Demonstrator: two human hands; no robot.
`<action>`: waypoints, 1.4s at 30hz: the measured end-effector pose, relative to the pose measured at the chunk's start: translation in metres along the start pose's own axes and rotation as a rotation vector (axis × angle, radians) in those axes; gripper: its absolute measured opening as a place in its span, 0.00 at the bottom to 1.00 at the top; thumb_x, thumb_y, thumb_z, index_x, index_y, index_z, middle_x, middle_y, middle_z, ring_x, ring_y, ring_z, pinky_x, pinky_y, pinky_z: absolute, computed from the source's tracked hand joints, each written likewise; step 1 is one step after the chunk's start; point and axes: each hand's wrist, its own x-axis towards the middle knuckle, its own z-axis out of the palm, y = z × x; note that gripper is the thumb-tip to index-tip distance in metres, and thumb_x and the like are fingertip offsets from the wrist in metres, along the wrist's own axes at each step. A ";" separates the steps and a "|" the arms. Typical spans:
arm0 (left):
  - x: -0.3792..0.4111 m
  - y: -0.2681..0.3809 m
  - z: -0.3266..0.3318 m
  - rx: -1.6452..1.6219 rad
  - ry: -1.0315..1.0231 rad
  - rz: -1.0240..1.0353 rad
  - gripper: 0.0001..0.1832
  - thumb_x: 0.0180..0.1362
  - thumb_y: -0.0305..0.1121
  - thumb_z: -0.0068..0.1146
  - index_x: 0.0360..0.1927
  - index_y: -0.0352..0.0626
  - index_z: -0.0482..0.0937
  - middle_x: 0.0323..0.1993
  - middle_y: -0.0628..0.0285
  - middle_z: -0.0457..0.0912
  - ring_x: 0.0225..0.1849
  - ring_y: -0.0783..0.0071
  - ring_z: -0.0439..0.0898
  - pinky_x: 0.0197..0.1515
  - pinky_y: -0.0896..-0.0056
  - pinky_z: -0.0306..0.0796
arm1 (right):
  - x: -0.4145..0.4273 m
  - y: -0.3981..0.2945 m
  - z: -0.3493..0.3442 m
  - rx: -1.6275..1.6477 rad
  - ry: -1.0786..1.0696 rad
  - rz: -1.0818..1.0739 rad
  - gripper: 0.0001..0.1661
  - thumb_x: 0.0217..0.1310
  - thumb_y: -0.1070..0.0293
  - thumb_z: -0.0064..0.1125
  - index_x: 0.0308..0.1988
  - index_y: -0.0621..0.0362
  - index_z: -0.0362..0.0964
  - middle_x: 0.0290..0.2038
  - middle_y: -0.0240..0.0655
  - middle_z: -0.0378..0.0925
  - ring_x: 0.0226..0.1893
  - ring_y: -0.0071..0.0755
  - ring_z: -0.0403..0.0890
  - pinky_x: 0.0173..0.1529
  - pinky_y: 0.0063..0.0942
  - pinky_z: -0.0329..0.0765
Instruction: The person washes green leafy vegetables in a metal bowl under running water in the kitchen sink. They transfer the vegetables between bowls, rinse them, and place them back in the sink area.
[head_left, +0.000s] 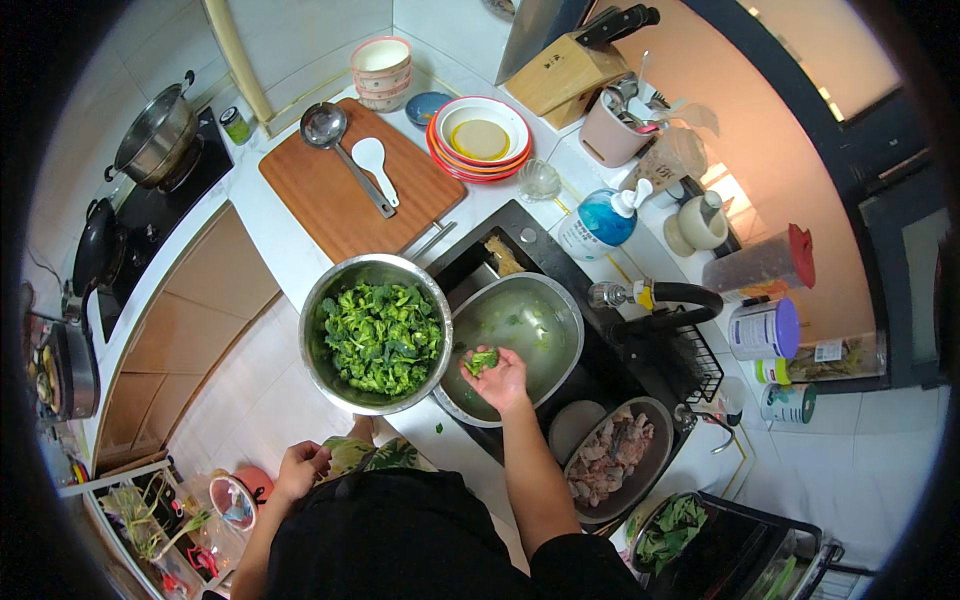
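My right hand (498, 381) is palm up over an oval metal basin (570, 367), with a small broccoli floret (481, 362) held at its fingers. Cloudy water (517, 315) fills the basin, and a few green bits float in it. To the left, a round stainless steel bowl (309, 345) is heaped with cut broccoli (382, 337); its rim meets the edge of the basin. My left hand (303, 466) hangs beside my waist below the bowl, fingers loosely curled, nothing visible in it.
Right of my forearm, an oval pan (664, 450) holds raw meat pieces (611, 457). Beyond the basin is a black faucet (682, 296). A wooden cutting board (300, 172) carries a ladle (324, 126) and a white rice paddle (371, 157). Stacked plates (521, 124) and a soap bottle (596, 225) stand behind.
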 end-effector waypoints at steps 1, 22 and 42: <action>0.005 0.001 -0.004 -0.004 -0.018 0.009 0.13 0.60 0.36 0.54 0.30 0.34 0.76 0.22 0.62 0.77 0.21 0.78 0.73 0.25 0.77 0.67 | -0.012 -0.005 0.009 -0.005 0.025 -0.040 0.18 0.58 0.58 0.44 0.37 0.64 0.68 0.40 0.48 0.72 0.47 0.53 0.72 0.54 0.51 0.68; 0.052 0.002 -0.044 0.011 -0.089 0.209 0.11 0.57 0.34 0.58 0.30 0.35 0.78 0.22 0.65 0.78 0.24 0.80 0.73 0.30 0.75 0.69 | -0.009 0.106 0.234 -1.375 0.320 -0.233 0.16 0.58 0.62 0.55 0.43 0.61 0.74 0.31 0.35 0.76 0.32 0.31 0.78 0.33 0.26 0.76; 0.055 0.024 -0.014 0.196 -0.172 0.190 0.12 0.59 0.34 0.56 0.33 0.32 0.78 0.22 0.62 0.78 0.23 0.77 0.75 0.28 0.74 0.69 | -0.062 0.025 0.108 -1.031 0.206 -0.456 0.20 0.63 0.61 0.52 0.51 0.61 0.70 0.45 0.36 0.76 0.44 0.29 0.77 0.46 0.29 0.75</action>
